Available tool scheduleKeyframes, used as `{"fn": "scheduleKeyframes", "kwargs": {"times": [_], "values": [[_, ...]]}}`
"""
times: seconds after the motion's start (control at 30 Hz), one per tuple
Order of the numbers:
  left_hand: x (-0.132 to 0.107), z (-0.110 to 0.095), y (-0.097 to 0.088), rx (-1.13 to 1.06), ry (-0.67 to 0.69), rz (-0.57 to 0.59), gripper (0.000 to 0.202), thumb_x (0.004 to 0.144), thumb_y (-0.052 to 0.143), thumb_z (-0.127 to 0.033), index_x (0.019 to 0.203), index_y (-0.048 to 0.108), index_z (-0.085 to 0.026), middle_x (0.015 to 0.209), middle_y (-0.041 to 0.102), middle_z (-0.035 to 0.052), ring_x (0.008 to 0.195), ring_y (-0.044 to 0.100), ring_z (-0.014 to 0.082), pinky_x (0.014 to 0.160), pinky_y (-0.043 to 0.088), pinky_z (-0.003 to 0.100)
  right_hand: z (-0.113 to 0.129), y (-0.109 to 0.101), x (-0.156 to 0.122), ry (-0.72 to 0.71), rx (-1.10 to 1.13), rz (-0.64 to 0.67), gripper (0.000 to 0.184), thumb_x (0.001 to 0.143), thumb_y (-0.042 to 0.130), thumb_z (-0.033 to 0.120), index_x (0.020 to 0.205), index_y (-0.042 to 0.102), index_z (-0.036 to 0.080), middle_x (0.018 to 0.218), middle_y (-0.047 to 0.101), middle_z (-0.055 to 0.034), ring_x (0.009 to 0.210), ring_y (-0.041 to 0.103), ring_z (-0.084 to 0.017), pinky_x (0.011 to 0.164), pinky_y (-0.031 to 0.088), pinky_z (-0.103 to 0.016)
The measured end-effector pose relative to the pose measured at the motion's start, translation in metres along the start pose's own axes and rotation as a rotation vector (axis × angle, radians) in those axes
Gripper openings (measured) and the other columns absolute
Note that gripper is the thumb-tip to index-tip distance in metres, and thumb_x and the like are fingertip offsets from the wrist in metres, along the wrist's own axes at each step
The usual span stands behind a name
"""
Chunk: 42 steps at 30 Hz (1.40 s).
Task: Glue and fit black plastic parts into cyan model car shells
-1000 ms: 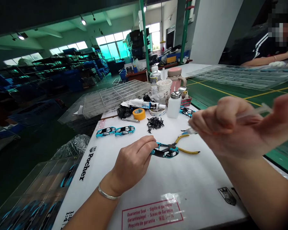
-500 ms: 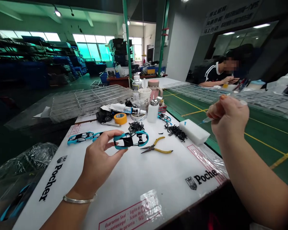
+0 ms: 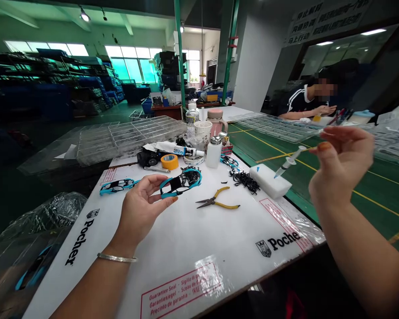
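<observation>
My left hand (image 3: 141,208) holds a blue and black model car body shell (image 3: 180,183) between thumb and fingers, above a white Pocher-printed work sheet (image 3: 186,270). My right hand (image 3: 342,161) is raised beyond the sheet's right side, pinching a slim plastic syringe (image 3: 291,159) with its tip pointing down. The syringe hangs just above a white foam block (image 3: 269,180), without touching it. Yellow-handled needle-nose pliers (image 3: 217,200) lie on the sheet between my hands. A heap of small black parts (image 3: 244,180) lies next to the foam.
A second blue car shell (image 3: 116,186) lies at the sheet's left. Behind stand yellow tape (image 3: 169,162), a glue tube (image 3: 176,149), a white bottle (image 3: 213,153) and a pink flask (image 3: 214,122). Clear plastic trays (image 3: 129,139) lie left. A co-worker (image 3: 306,99) sits at far right.
The view has swung left and levelled since the oldest frame. The shell has left the pliers and risen with my left hand. My right hand has moved right, lifting the syringe into full view.
</observation>
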State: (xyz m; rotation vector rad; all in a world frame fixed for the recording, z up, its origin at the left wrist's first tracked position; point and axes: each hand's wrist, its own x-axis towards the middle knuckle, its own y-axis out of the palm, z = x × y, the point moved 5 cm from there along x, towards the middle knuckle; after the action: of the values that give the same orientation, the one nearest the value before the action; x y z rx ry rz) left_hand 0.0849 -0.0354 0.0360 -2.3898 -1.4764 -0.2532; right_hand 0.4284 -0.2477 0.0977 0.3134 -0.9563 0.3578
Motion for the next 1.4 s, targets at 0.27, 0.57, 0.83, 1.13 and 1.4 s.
{"fn": "scheduleKeyframes", "kwargs": {"times": [0.27, 0.57, 0.83, 1.13, 1.4], "values": [[-0.002, -0.001, 0.002, 0.029, -0.005, 0.021, 0.052, 0.065, 0.085, -0.031, 0.109, 0.062, -0.019, 0.120, 0.065, 0.0086, 0.119, 0.060, 0.0274, 0.093, 0.058, 0.040, -0.021, 0.111, -0.060, -0.018, -0.573, 1.094, 0.014, 0.086, 0.058, 0.011, 0.087, 0.069, 0.020, 0.098, 0.064, -0.0046, 0.082, 0.059, -0.016, 0.070, 0.043, -0.026], [0.006, -0.002, -0.019, 0.026, 0.019, -0.064, 0.050, 0.066, 0.084, -0.028, 0.110, 0.062, -0.019, 0.119, 0.066, 0.0096, 0.116, 0.062, 0.0259, 0.092, 0.058, 0.039, -0.067, 0.154, -0.075, 0.204, -0.892, 1.316, 0.016, 0.090, 0.065, 0.024, 0.079, 0.063, 0.013, 0.077, 0.060, -0.0028, 0.074, 0.056, -0.014, 0.072, 0.048, -0.029], [0.004, 0.001, -0.013, 0.082, -0.008, -0.051, 0.048, 0.065, 0.082, -0.019, 0.108, 0.062, -0.020, 0.118, 0.067, 0.0103, 0.115, 0.063, 0.0271, 0.085, 0.061, 0.038, -0.030, 0.183, -0.060, 0.270, -0.521, 1.177, 0.026, 0.084, 0.054, 0.018, 0.107, 0.066, 0.020, 0.085, 0.066, -0.0040, 0.076, 0.057, -0.018, 0.066, 0.040, -0.028], [0.004, -0.001, -0.020, 0.051, 0.006, -0.166, 0.046, 0.063, 0.083, -0.017, 0.104, 0.062, -0.019, 0.109, 0.069, 0.0090, 0.101, 0.068, 0.0229, 0.078, 0.061, 0.033, 0.002, 0.200, -0.095, 0.638, 0.156, 1.039, 0.035, 0.078, 0.070, 0.048, 0.088, 0.063, 0.015, 0.076, 0.066, -0.0069, 0.071, 0.063, -0.018, 0.058, 0.050, -0.025], [0.000, 0.001, -0.011, 0.005, -0.095, -0.183, 0.050, 0.062, 0.086, -0.025, 0.105, 0.062, -0.018, 0.100, 0.070, 0.0065, 0.097, 0.067, 0.0205, 0.079, 0.057, 0.030, 0.024, 0.199, -0.111, 0.714, 0.457, 0.843, 0.032, 0.076, 0.081, 0.041, 0.088, 0.064, 0.016, 0.079, 0.069, -0.0069, 0.073, 0.066, -0.017, 0.055, 0.050, -0.019]]}}
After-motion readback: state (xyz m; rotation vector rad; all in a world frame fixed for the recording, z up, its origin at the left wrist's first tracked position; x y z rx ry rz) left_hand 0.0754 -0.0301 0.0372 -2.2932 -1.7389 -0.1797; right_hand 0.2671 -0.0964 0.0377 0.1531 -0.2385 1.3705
